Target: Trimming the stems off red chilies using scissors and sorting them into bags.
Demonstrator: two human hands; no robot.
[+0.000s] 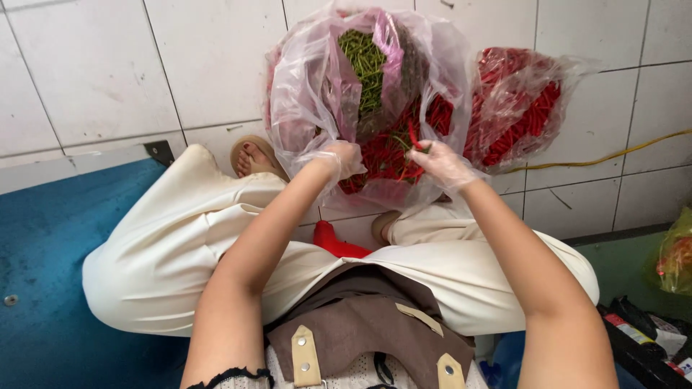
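- head view: the step in hand looks like sorting chillies. the right hand (441,164), gloved, pinches a red chilli (413,137) over the open plastic bag (317,94) between the knees.
- the left hand (340,158) grips the bag rim, fingers closed on it.
- next move needs, i think, a firm pull on the stem.
- the fingertips are partly hidden by plastic; the second bag (522,108) is blurred.

Bright, even light falls from overhead, casting only faint shadows. Glare glints off the crinkled clear plastic bag (310,94) at twelve o'clock. Tile lines bow slightly toward the edges; focus stays sharp.
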